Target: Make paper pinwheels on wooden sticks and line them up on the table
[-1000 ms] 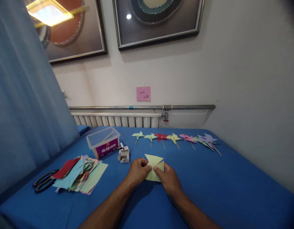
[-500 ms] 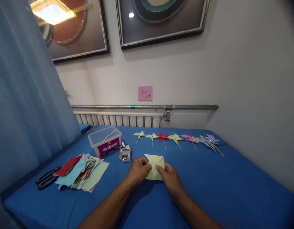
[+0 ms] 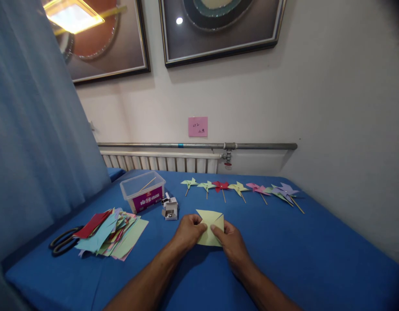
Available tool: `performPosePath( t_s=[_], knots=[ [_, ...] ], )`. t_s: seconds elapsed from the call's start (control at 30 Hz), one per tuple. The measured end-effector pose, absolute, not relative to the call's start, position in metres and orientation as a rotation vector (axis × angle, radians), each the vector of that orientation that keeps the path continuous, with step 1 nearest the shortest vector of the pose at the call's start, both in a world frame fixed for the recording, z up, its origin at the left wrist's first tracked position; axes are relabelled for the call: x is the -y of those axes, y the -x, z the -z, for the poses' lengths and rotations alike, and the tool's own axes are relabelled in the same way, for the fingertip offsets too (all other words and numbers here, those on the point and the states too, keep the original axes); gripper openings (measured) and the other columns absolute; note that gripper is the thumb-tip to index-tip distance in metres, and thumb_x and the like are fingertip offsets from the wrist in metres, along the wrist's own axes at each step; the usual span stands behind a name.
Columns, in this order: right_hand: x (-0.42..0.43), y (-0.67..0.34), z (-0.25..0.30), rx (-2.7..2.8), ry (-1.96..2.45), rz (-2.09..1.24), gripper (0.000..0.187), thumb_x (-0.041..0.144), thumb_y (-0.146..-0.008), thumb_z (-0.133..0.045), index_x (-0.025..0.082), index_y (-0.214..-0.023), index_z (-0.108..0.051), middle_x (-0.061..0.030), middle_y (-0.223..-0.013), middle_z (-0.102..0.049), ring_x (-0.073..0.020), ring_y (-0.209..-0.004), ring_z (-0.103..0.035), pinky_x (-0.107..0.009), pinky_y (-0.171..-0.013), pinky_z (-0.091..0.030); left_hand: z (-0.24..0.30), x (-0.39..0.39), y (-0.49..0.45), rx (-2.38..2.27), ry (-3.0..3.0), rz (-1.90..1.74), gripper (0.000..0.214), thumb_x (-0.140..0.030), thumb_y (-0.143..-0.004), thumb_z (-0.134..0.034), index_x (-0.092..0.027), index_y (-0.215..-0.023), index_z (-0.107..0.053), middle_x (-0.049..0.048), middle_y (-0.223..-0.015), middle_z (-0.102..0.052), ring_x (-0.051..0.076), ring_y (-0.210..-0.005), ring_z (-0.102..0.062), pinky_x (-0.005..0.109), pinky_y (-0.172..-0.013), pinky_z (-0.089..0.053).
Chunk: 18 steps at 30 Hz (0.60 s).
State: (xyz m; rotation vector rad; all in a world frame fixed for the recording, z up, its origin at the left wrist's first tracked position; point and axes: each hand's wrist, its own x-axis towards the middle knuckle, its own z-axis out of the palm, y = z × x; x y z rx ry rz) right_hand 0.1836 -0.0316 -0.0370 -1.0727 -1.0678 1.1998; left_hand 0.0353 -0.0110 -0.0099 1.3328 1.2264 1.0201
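A pale yellow-green paper square (image 3: 211, 224), cut and partly folded, lies on the blue table (image 3: 299, 255) in front of me. My left hand (image 3: 187, 231) pinches its left side with the fingers closed on the paper. From the right, my right hand (image 3: 229, 239) presses a flap toward the middle with closed fingers. A row of finished paper pinwheels (image 3: 238, 188) on thin sticks lies along the far side of the table.
A stack of coloured paper (image 3: 112, 233) lies at the left with black scissors (image 3: 61, 242) beside it. A clear plastic box (image 3: 142, 191) with sticks and a small white box (image 3: 169, 208) stand behind my hands. A radiator (image 3: 160, 160) and pipe run along the wall; a blue curtain (image 3: 34, 129) hangs left.
My hands have stayed on the paper; the right-hand flap has been folded further toward the centre. The view has shifted slightly.
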Motion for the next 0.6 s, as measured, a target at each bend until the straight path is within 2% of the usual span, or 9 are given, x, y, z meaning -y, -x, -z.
performPosePath(
  t_s=[0.13, 0.37, 0.6],
  knots=[
    [0.0346, -0.1825, 0.0318, 1.036, 1.010, -1.248, 0.051, 0.059, -0.069, -0.080, 0.018, -0.100, -0.076, -0.0066, -0.082, -0.080, -0.0271, -0.071, -0.073, -0.035, -0.064, -0.056, 0.0074, 0.0130, -0.0355, -1.206, -1.313, -1.024, 0.019, -0.018, -0.069, -0.065, -0.020, -0.060, -0.048, -0.0061, -0.052, -0.049, 0.008, -0.046, -0.039, 0.022, -0.047, -0.028],
    [0.0315, -0.1817, 0.0347, 1.022, 0.999, -1.239, 0.055, 0.055, -0.064, -0.086, 0.019, -0.104, -0.075, -0.0067, -0.084, -0.081, -0.0264, -0.069, -0.073, -0.035, -0.063, -0.056, 0.0036, 0.0162, -0.0382, -1.240, -1.293, -1.027, 0.022, -0.014, -0.069, -0.065, -0.020, -0.058, -0.047, -0.0071, -0.049, -0.047, 0.008, -0.044, -0.038, 0.022, -0.046, -0.027],
    [0.0324, -0.1811, 0.0338, 1.023, 1.031, -1.226, 0.052, 0.055, -0.064, -0.086, 0.021, -0.101, -0.074, -0.0058, -0.083, -0.080, -0.0275, -0.071, -0.073, -0.035, -0.062, -0.056, 0.0076, 0.0142, -0.0403, -1.228, -1.242, -1.044, 0.020, -0.014, -0.067, -0.065, -0.020, -0.059, -0.048, -0.0057, -0.050, -0.051, 0.008, -0.044, -0.041, 0.022, -0.046, -0.030]
  ],
)
